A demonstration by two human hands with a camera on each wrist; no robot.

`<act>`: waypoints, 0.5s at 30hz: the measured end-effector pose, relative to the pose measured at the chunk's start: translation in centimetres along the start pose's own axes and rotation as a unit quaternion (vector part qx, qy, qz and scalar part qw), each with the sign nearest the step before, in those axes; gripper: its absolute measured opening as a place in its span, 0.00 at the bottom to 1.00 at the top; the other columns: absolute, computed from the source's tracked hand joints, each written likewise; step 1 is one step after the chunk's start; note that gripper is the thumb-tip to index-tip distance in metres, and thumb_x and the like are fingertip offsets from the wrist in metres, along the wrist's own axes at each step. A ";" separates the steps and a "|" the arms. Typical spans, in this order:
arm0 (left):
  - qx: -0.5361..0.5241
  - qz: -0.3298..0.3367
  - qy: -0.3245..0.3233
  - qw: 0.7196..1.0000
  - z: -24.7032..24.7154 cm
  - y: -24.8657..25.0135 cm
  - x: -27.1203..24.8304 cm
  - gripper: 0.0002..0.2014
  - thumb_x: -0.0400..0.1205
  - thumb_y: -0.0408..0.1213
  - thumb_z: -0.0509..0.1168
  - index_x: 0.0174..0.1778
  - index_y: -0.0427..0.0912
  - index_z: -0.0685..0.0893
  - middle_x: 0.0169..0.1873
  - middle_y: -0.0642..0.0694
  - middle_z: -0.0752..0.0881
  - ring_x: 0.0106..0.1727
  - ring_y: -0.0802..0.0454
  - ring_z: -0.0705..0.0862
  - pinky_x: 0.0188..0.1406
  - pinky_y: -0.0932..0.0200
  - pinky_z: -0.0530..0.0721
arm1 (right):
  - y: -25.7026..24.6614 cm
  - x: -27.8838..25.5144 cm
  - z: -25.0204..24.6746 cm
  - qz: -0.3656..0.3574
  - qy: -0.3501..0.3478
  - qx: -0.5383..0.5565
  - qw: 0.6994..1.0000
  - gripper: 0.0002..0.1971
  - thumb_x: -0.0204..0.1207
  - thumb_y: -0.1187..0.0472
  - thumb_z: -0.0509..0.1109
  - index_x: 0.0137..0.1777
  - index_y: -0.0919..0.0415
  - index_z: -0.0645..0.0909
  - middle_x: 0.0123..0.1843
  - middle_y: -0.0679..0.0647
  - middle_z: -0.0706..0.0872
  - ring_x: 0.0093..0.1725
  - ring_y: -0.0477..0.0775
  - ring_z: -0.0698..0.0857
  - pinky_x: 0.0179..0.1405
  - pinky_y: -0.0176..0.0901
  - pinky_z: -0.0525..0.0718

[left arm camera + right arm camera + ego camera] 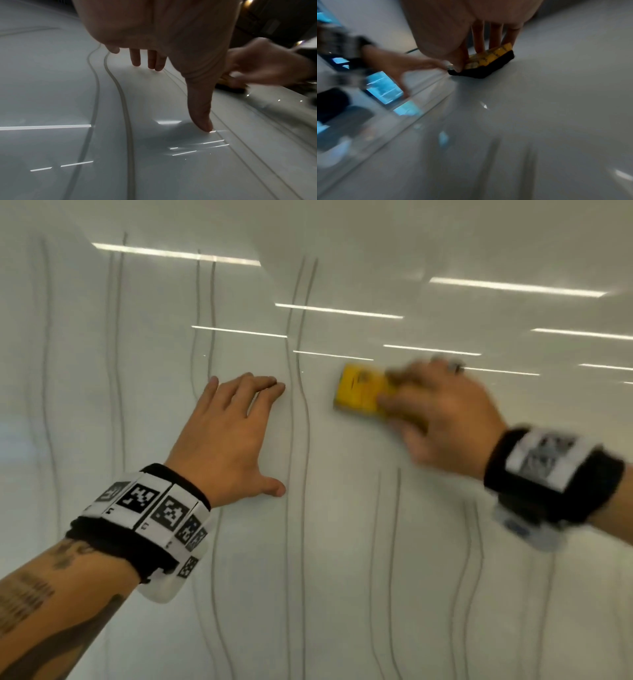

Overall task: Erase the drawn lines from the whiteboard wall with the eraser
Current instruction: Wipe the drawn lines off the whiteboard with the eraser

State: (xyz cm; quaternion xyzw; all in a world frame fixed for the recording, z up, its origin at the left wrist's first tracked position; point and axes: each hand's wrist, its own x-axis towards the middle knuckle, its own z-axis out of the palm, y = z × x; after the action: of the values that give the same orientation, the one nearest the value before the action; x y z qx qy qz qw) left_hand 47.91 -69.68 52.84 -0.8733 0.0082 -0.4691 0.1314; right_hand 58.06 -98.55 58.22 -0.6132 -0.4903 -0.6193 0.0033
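The right hand's fingers (478,40) curl down onto the back of the yellow eraser (359,392), with the thumb clamped on its near edge, so the right hand (445,419) grips it fully; the hand is motion-blurred in the head view. The eraser's black felt face (481,70) lies flat against the whiteboard wall (342,542), just right of a pair of wavy grey drawn lines (298,440). The left hand (229,436) lies open and flat on the wall on the other side of that pair, fingers straight and spread, thumb stretched out with its tip touching the surface, holding nothing. Both wrists carry black bands with printed square markers (150,508).

The wall is glossy and pale, and it mirrors long ceiling light strips (513,287) as bright bars. More paired wavy lines run vertically across it: several to the left of the left hand and others low on the right below the eraser. In the right wrist view, bluish window-like reflections (385,88) streak the surface at left.
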 end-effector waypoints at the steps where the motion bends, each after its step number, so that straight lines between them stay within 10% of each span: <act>1: 0.001 0.002 -0.003 1.000 0.0 0.0 0.0 0.71 0.55 0.74 0.79 0.89 0.44 0.57 0.84 0.46 0.62 0.86 0.40 0.58 0.87 0.35 0.51 | -2.0 -2.9 0.4 -0.035 -0.034 0.014 0.999 0.11 0.76 0.62 0.73 0.56 0.59 0.91 0.62 0.66 0.88 0.46 0.69 0.84 0.48 0.56 0.81; 6: 0.003 0.023 -0.010 1.000 -0.3 -0.5 -0.3 0.68 0.59 0.77 0.75 0.90 0.47 0.53 0.85 0.49 0.59 0.87 0.43 0.56 0.88 0.37 0.47 | -1.2 -4.6 0.3 -0.129 -0.081 0.000 0.988 0.09 0.81 0.60 0.72 0.57 0.60 0.92 0.67 0.64 0.88 0.46 0.68 0.85 0.43 0.56 0.84; 11: -0.046 0.047 0.060 0.996 -1.6 -2.8 -1.5 0.60 0.65 0.77 0.71 0.87 0.45 0.61 0.83 0.47 0.65 0.84 0.43 0.64 0.87 0.37 0.53 | 4.9 5.1 -1.2 0.119 0.077 -0.052 0.989 0.11 0.75 0.56 0.75 0.54 0.60 0.90 0.63 0.62 0.88 0.54 0.71 0.85 0.52 0.61 0.85; 15: -0.047 0.030 0.066 0.996 -2.0 -6.6 -3.8 0.62 0.62 0.78 0.71 0.85 0.41 0.65 0.80 0.42 0.68 0.79 0.39 0.69 0.83 0.32 0.64 | -1.8 -2.0 0.4 0.084 0.032 -0.015 0.996 0.09 0.75 0.60 0.77 0.52 0.62 0.92 0.62 0.65 0.88 0.46 0.70 0.84 0.48 0.56 0.83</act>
State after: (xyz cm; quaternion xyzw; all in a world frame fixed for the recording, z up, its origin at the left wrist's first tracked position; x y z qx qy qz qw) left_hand 43.48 -63.28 52.35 -0.8452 0.0654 -0.5202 0.1038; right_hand 57.74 -98.60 55.56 -0.6321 -0.4279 -0.6431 0.0616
